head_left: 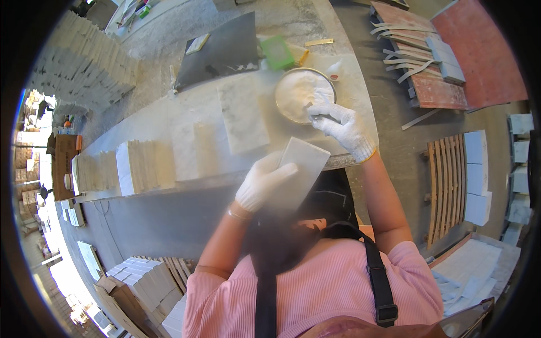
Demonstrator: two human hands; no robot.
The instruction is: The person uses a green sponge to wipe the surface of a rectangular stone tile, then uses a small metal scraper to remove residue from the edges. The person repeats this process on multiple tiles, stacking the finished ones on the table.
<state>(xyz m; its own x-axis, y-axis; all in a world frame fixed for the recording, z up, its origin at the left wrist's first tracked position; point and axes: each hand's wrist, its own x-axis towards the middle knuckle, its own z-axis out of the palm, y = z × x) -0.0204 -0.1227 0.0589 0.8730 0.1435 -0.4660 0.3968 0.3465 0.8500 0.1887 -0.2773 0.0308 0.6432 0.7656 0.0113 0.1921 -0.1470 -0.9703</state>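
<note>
My left hand, in a white knit glove, grips a pale rectangular tile by its left edge, thumb across its face. The tile is held tilted just off the table's near edge. My right hand, gloved the same way, is at the near right rim of a round pan of white powder or paste. Its fingers are closed together, and what they pinch, if anything, I cannot make out. Left of the pan, a larger white marble-like slab lies on the dusty table.
Upright tile stacks line the table's near left side. Beyond lie a dark sheet, a green block and a small white bottle. At right are a reddish board with strips and a wooden pallet. Boxed tiles stand lower left.
</note>
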